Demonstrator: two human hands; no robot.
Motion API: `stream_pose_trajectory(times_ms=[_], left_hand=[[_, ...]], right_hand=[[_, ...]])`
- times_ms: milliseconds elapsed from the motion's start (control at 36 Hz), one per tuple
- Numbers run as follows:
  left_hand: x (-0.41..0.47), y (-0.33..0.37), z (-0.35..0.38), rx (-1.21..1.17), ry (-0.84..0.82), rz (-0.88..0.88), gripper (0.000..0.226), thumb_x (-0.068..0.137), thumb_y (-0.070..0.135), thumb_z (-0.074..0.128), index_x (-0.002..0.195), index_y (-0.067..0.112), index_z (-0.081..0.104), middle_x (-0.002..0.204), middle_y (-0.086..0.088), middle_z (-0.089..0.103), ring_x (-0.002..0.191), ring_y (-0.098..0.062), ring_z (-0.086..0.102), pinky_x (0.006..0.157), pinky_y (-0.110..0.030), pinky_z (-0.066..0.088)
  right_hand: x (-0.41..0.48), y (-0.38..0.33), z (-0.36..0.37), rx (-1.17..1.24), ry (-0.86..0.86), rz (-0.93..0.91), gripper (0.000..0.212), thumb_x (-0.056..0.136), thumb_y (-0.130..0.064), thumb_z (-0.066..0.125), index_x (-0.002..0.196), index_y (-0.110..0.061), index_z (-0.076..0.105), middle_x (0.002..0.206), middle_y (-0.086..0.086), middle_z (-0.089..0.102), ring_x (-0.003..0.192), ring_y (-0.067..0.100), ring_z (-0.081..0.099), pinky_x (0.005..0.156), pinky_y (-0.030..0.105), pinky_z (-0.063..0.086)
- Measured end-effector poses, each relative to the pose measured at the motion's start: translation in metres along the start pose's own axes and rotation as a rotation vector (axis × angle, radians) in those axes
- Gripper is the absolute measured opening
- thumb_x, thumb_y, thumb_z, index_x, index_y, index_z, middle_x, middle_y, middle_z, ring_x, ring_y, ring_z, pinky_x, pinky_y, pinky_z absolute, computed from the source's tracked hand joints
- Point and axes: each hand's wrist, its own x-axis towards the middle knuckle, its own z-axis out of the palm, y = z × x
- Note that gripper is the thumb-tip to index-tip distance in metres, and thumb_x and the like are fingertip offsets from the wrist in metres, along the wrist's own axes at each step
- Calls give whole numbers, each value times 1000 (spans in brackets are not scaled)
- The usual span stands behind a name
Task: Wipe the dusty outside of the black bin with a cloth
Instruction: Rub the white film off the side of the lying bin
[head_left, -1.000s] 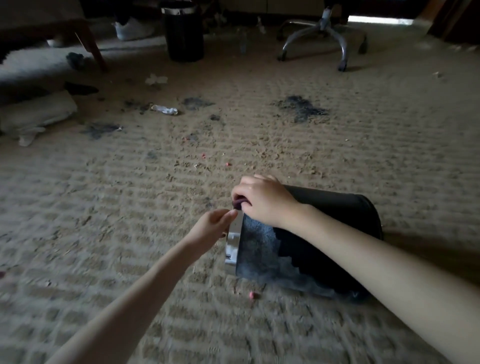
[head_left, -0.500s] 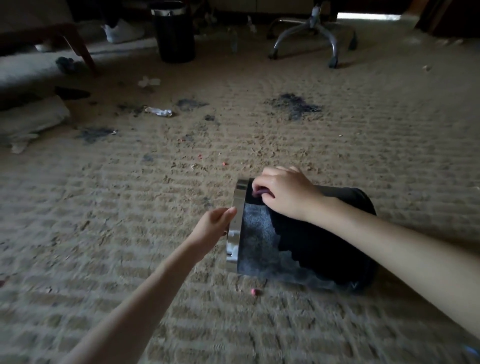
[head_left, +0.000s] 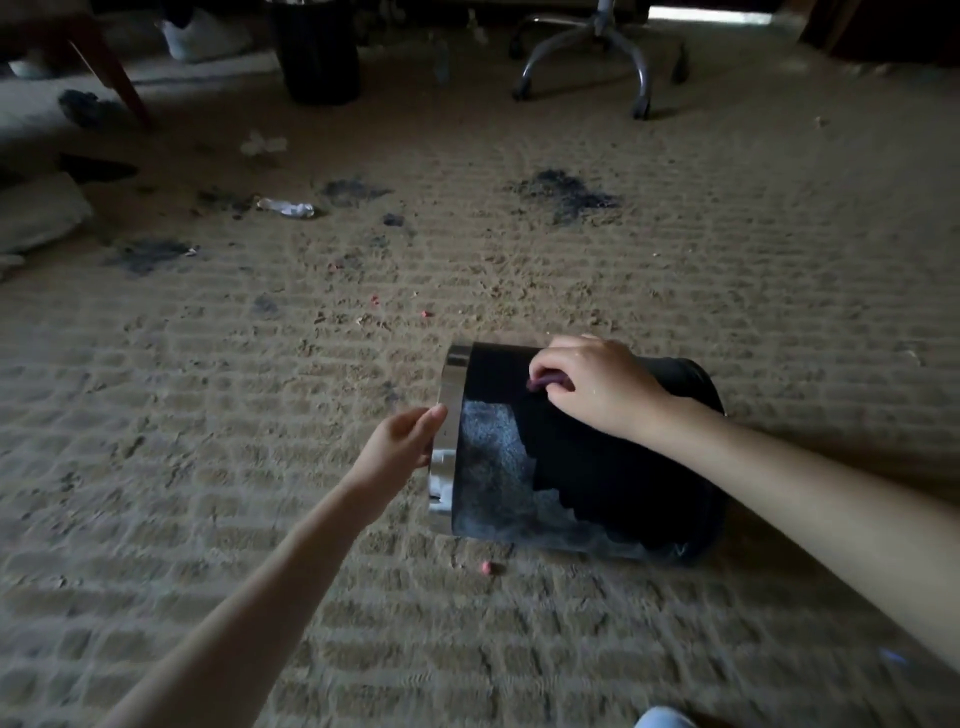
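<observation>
Nearest the camera, the left hand (head_left: 402, 441) still pinches the chrome rim (head_left: 441, 488) of the black bin (head_left: 597, 483), fingers curled round the edge, steadying it. The bin lies on its side on the ribbed carpet (head_left: 208, 415), mouth to the person's left, with a pink crumb (head_left: 487, 567) just in front of it.

On the bin's upper side the right hand (head_left: 597, 387) has its fingers bunched round a small purple cloth (head_left: 543, 383), pressing it to the wall.

Change: a second ago this hand sat right at the rim. It has since slid away from the rim toward the base, and the strip behind it now reads clean black up to the chrome band.

Still to do: a grey dust patch (head_left: 488, 457) covers the near lower flank beside the rim, with a jagged border. Judgement: the task is partly done, and the remaining dust probably calls for lower strokes or rolling the bin.

Farther off are dark smudges (head_left: 561, 192), a second bin (head_left: 319, 57) and a chair base (head_left: 587, 57).
</observation>
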Motion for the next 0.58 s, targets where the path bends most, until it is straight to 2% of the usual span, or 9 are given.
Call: stream_pose_trajectory(times_ms=[56, 111, 167, 250, 306, 361, 417, 500, 583], left_hand=[[1, -2, 1, -30, 16, -7, 40, 96, 34, 44, 84, -4, 53, 67, -7, 36, 65, -19, 37, 63, -23, 38], [3, -2, 0, -54, 18, -9, 50, 94, 39, 46, 93, -11, 54, 73, -11, 40, 70, -20, 39, 67, -29, 38], [4, -2, 0, -75, 1, -14, 59, 90, 48, 49, 99, -10, 55, 75, -11, 45, 73, -21, 42, 71, -34, 39], [6, -2, 1, -117, -8, -25, 36, 90, 44, 47, 97, 14, 65, 60, 7, 47, 70, -19, 41, 73, -35, 39], [8, -2, 1, -140, -25, -27, 32, 90, 44, 48, 98, 20, 66, 61, 9, 51, 71, -19, 44, 72, -33, 39], [8, -4, 0, -136, -24, -27, 33, 90, 45, 50, 93, 16, 66, 68, 4, 58, 70, -16, 51, 70, -30, 41], [8, -3, 0, -115, -17, -32, 29, 93, 39, 47, 87, 16, 64, 64, 9, 60, 64, -8, 54, 66, -25, 42], [6, -1, 0, -92, -22, -33, 27, 95, 35, 44, 90, 17, 64, 62, 11, 63, 62, -3, 55, 66, -23, 43], [6, 0, 1, -99, -17, -34, 29, 95, 36, 44, 90, 17, 65, 66, 9, 63, 66, -7, 55, 67, -23, 43]], right_hand=[[1, -6, 1, 8, 32, -12, 20, 81, -8, 55, 86, -20, 69, 87, -2, 61, 89, 26, 57, 78, 39, 46], [6, -22, 6, 25, 55, -73, 21, 80, -7, 56, 89, -20, 70, 88, 0, 63, 89, 26, 57, 80, 39, 45], [16, -41, 12, 22, 29, -156, 21, 81, -8, 55, 93, -18, 69, 92, 1, 63, 91, 26, 55, 82, 39, 43], [30, -63, 22, -40, -52, -211, 17, 87, -11, 51, 95, -17, 64, 97, 2, 57, 94, 25, 49, 87, 39, 38], [31, -61, 24, -48, -51, -213, 14, 86, -11, 51, 92, -16, 63, 97, 3, 56, 93, 25, 48, 85, 40, 39], [23, -49, 25, -27, -18, -209, 12, 82, -10, 54, 88, -16, 64, 94, 3, 58, 88, 27, 50, 78, 42, 44], [10, -33, 21, 3, 10, -168, 15, 80, -8, 56, 88, -16, 66, 93, 4, 60, 85, 28, 52, 75, 43, 46], [-11, -11, 10, 10, 28, -97, 18, 81, -6, 57, 91, -16, 68, 93, 3, 62, 88, 26, 52, 78, 42, 47], [-20, 2, 1, -19, 24, -51, 17, 82, -6, 56, 89, -18, 67, 91, 0, 60, 88, 26, 52, 79, 43, 46]])
